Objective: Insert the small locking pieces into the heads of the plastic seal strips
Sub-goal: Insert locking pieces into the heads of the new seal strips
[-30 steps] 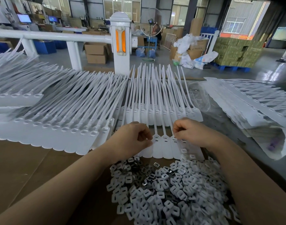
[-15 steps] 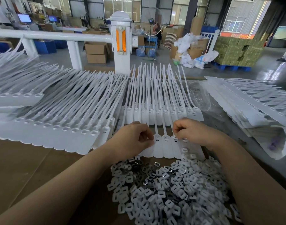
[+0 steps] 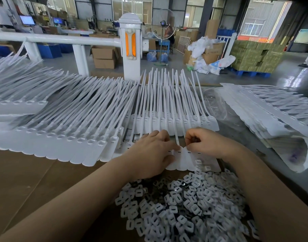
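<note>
A joined row of white seal strips [image 3: 182, 160] lies in front of me, heads near, tails pointing away. My left hand [image 3: 152, 151] lies over the left part of this row, its fingers and thumb resting on the heads and tags. My right hand [image 3: 208, 144] is curled, with its fingertips pinched together on one strip head just right of my left fingertips. Whatever small piece may sit between those fingertips is hidden. A heap of small white locking pieces [image 3: 184, 208] with a few dark metal ones lies just below both hands.
More rows of seal strips fan out at the left [image 3: 65, 130] and behind the hands [image 3: 169, 119]. A stack of strips on a clear plastic bag [image 3: 275, 116] sits at the right. Brown cardboard [image 3: 27, 180] covers the work surface. A white railing post [image 3: 131, 48] stands behind.
My left hand has shifted down and to the right and flattened onto the strip heads. My right hand has stayed at nearly the same head, fingers still pinched.
</note>
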### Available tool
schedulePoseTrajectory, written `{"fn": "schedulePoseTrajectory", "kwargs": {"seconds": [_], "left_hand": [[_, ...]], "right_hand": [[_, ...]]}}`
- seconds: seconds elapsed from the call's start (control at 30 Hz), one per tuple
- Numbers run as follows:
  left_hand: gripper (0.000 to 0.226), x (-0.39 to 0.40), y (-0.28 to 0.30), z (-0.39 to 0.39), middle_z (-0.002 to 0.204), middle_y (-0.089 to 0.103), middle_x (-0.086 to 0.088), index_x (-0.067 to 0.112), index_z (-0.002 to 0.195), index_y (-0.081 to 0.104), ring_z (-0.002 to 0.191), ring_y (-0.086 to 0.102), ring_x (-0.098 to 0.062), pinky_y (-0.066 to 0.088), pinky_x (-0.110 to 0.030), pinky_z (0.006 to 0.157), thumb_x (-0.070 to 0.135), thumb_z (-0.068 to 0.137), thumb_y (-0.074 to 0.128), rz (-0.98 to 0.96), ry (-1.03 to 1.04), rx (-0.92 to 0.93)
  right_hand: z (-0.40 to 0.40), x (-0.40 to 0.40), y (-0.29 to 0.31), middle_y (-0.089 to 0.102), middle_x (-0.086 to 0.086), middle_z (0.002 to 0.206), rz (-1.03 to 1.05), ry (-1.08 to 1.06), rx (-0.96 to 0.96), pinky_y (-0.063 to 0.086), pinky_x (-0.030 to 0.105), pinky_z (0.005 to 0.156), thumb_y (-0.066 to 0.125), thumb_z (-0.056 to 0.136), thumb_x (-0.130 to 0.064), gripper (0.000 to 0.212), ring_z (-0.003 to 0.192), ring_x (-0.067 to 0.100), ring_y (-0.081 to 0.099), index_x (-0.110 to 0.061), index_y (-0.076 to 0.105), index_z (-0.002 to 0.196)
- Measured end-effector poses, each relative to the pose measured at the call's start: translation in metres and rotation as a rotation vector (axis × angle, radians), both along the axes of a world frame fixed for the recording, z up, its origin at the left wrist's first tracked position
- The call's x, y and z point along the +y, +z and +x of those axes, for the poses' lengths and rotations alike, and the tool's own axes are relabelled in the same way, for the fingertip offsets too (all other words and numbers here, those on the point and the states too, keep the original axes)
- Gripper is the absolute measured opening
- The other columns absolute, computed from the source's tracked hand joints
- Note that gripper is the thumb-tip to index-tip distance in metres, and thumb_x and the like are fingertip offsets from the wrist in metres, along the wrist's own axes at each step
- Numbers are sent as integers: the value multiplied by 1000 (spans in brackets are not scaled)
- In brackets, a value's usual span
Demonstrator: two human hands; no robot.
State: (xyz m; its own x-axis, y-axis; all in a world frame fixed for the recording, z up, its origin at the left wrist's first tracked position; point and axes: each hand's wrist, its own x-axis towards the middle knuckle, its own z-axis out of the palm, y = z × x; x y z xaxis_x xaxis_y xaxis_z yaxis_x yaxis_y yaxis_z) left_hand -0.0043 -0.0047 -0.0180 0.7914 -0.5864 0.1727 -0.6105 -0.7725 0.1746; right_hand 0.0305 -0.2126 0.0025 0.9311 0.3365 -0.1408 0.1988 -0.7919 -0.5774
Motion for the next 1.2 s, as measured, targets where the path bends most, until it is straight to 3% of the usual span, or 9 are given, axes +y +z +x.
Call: {"fn": "schedulePoseTrajectory", "kwargs": {"seconds": [0.13, 0.3, 0.43, 0.63, 0.77, 0.93, 1.03, 1.13, 1.2], "left_hand": [[42, -6, 7, 2, 120, 43, 3, 37, 138, 38, 114, 43, -18, 37, -39, 101, 38, 97, 44, 64, 5, 0], [51, -16, 9, 1, 116, 39, 0, 45, 144, 30, 108, 40, -22, 36, -39, 96, 34, 96, 39, 139, 9, 1], [49, -21, 9, 1, 113, 39, -2, 44, 143, 34, 107, 41, -23, 35, -39, 94, 33, 96, 40, 156, 21, -50], [50, -26, 6, -3, 118, 42, -5, 32, 142, 41, 106, 37, -23, 32, -38, 92, 21, 93, 37, 257, -66, -299], [56, -27, 6, -3, 118, 41, -3, 33, 140, 44, 107, 36, -22, 29, -37, 92, 19, 88, 30, 245, -86, -306], [49, -15, 11, 4, 121, 41, 1, 43, 144, 38, 112, 35, -20, 29, -39, 100, 24, 99, 35, 133, -69, -51], [39, -2, 17, 7, 120, 46, 8, 46, 132, 53, 115, 38, -14, 29, -37, 102, 30, 97, 52, -38, -111, 211], [23, 9, 27, 9, 98, 57, 18, 43, 102, 68, 95, 49, 4, 37, -23, 84, 34, 82, 74, -151, -187, 388], [22, 15, 34, 9, 89, 63, 18, 43, 91, 68, 83, 55, 6, 38, -17, 71, 38, 74, 81, -83, -201, 559]], "right_hand": [[4, 0, -3, 62, -5, 85, 68, -80, 32, 42, 22, 65, 56, 93, -8, 19, 75, 8, 57, -25, 61, 85], [8, 2, -11, 62, -4, 76, 201, -276, -63, 37, 15, 47, 48, 98, -11, 23, 60, 5, 54, -28, 60, 87], [10, 5, -17, 65, -4, 81, 215, -285, -106, 39, 21, 54, 52, 99, -20, 17, 65, 7, 56, -29, 61, 87], [11, 9, -18, 69, -2, 81, 211, -301, -117, 50, 26, 62, 53, 99, -23, 10, 73, 9, 65, -24, 61, 93], [11, 12, -18, 69, -1, 84, 165, -304, -141, 57, 37, 74, 52, 99, -24, 10, 79, 17, 68, -21, 61, 100], [11, 10, -21, 67, -5, 84, 141, -289, -184, 56, 35, 71, 52, 99, -26, 10, 75, 11, 64, -25, 62, 101], [12, 9, -22, 67, -6, 83, 154, -291, -181, 57, 34, 70, 53, 99, -27, 9, 76, 12, 65, -27, 62, 98], [13, 8, -22, 68, -5, 83, 159, -286, -179, 56, 32, 69, 54, 99, -28, 8, 75, 11, 66, -26, 62, 99], [13, 7, -22, 68, -5, 82, 164, -285, -179, 53, 29, 66, 54, 99, -27, 8, 74, 10, 66, -26, 61, 98]]}}
